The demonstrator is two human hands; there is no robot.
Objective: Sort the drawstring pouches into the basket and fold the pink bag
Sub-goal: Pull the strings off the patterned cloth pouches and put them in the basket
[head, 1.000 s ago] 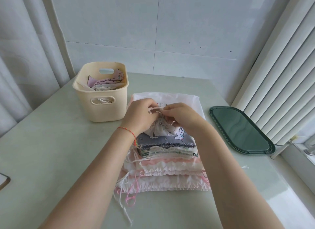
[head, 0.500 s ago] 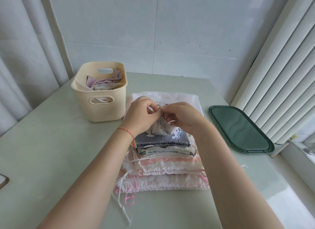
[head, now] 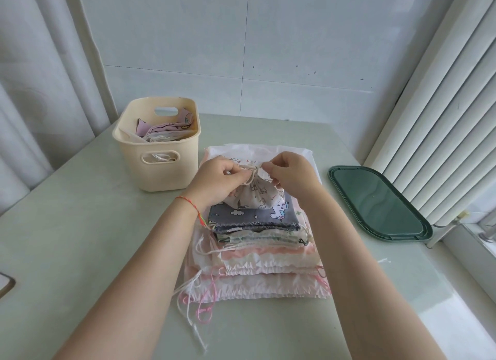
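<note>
A dark-rimmed object point(head: 6, 284) shows only partly at the left edge, 9 o'clock. The cream basket point(head: 158, 169) stands on the table point(head: 80, 239) at 11 o'clock, holding several pouches point(head: 163, 130). Just right of it, at centre, lies a stack of drawstring pouches point(head: 257, 252) on the pink bag point(head: 268, 287), whose gathered edge and loose strings trail toward 6 o'clock. The left hand point(head: 214, 181), a red thread bracelet point(head: 192, 205) on its wrist, grips the small printed pouch point(head: 257, 197) at the top of the stack, fingers curled at its gathered mouth. The right hand point(head: 291, 171) pinches the pouch's cord point(head: 249, 167) between thumb and forefinger, close beside the left. A grey unicorn-print pouch point(head: 252, 216) lies directly beneath. At 3 o'clock a dark green lid point(head: 375, 201) rests flat on the table, well apart from the stack.
</note>
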